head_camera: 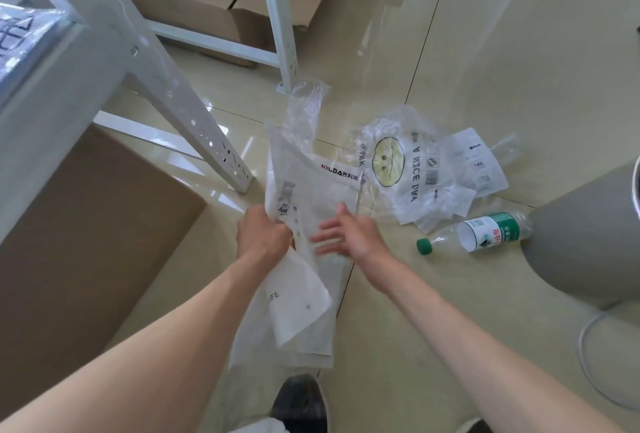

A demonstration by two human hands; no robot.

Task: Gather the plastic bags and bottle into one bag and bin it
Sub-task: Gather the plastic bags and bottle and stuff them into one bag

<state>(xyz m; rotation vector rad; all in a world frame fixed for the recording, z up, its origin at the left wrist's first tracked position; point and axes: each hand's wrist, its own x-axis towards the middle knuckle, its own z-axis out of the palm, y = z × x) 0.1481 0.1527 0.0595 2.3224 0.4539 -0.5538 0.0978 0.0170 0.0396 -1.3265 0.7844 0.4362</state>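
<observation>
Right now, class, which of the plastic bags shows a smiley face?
The clear bag lying on the floor beside the bottle; the frosted bags in the left hand show only lettering.

1. We see glossy, reflective floor tiles (519, 51).
2. We see thin, crinkled clear plastic bags (415, 169).
3. We see matt brown cardboard boxes (86, 224) beside a painted white metal rack (207, 141).

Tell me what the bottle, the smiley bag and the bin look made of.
Bottle: clear thin plastic, glossy, floor showing through; green cap looks harder opaque plastic.
Smiley bag: thin transparent film, crinkled, with glints.
Bin: smooth matte grey, probably plastic or painted metal; cannot tell which.
</observation>
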